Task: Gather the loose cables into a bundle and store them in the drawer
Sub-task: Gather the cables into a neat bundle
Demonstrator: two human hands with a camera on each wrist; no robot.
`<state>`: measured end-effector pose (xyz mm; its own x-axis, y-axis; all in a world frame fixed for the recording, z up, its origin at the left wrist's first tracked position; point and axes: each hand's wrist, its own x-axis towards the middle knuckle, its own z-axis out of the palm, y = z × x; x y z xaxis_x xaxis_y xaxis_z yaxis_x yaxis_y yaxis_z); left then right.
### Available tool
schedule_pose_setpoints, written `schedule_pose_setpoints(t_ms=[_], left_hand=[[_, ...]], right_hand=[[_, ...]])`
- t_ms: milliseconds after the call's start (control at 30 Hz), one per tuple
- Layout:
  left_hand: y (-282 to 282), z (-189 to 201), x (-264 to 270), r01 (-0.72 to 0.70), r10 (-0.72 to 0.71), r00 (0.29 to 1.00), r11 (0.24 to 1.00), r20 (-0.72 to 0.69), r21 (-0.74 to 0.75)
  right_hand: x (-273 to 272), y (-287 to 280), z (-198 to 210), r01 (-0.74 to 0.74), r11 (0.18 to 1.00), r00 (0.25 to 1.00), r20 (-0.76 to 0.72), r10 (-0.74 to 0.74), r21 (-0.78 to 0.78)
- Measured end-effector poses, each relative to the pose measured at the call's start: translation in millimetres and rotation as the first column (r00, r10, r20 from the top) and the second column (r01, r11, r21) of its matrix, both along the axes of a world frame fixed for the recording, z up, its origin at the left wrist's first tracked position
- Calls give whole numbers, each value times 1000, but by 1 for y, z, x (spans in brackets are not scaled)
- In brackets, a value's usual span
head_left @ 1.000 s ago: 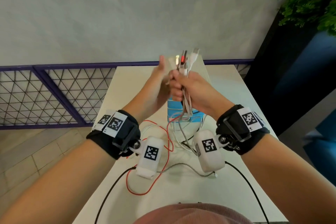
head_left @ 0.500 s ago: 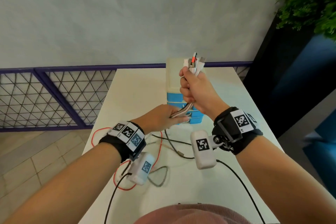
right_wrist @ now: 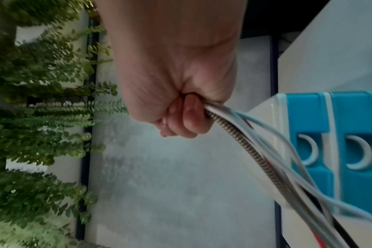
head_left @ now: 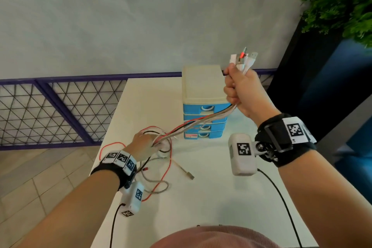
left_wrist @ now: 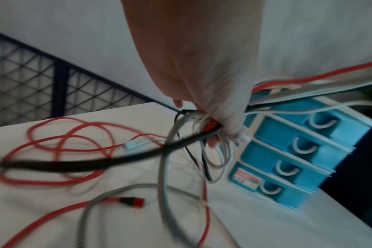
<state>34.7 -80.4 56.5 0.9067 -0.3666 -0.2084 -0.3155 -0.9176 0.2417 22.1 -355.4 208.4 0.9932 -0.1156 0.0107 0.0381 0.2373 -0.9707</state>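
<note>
Loose cable ends [head_left: 159, 175], among them a red lead, a grey braided one and a metal plug, are seen lying on the white table [head_left: 211, 197], just below and behind the fingers of the left hand [head_left: 144, 145]. That hand is held low over the table, its fingers curled round the cables [head_left: 201, 122] where red, white, black and braided strands come together; the wrist view is blurred, but the strands are shown passing through the closed fingers [left_wrist: 234, 132] and hanging in loops beneath them. From there the bundle is stretched up and to the right, across the front of a small blue drawer unit [head_left: 203, 110] with a cream top, all four of its drawers shut. The upper end is gripped in the raised right hand [head_left: 240, 90], closed in a fist, with the plugs [head_left: 243, 60] standing up above the fingers [right_wrist: 187, 120] and the strands leaving below them. Beyond the table, a purple mesh railing [head_left: 50, 106], a pale wall and green foliage [head_left: 342, 2] are visible.
</note>
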Motion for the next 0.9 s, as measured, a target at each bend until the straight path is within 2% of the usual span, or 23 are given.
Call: schedule_pose_setpoints(t_ms=[100,167,267,367,400,467,533,600,700,767,833,900], left_hand=[[15,-9,-2,-29,29,999,1000,-30,6],[20,-14,0,-38,42,999,991,-25,126],[20,-16,7,-114,137,990,929,-40,352],[8,2,11,-208,271,958,885,-97,417],[4,10,16,-195,267,954,898,-135,395],[2,27,31,-224,255,961,946,-111,235],[5,49,50,-349,348,937,936,34,34],[9,72,69,-372,404,883,913,238,-170],[13,106,87,-139,373,811,872,451,-470],[19,112,94,-78,301,863,873,406,-482],[29,100,96,-154,254,948,896,194,-417],[40,78,91,-272,286,958,883,-20,-382]], right_hand=[[-2,-12,5,62,998,998,16,-62,16],[-3,-13,5,74,997,997,17,-74,2],[-4,-8,2,51,999,999,3,-51,-13],[-6,1,-5,-46,998,998,-34,44,-42],[-8,5,-8,-104,992,993,-56,100,-72],[-12,11,-14,-248,956,965,-125,230,-156],[-17,16,-21,-369,901,924,-201,327,-230],[-20,21,-27,-411,876,906,-224,360,-254],[-20,28,-31,-375,904,924,-163,346,-204],[-18,30,-33,-313,932,950,-84,302,-183],[-15,29,-37,-236,959,972,-25,235,-158],[-13,26,-43,-173,976,985,-11,173,-129]])
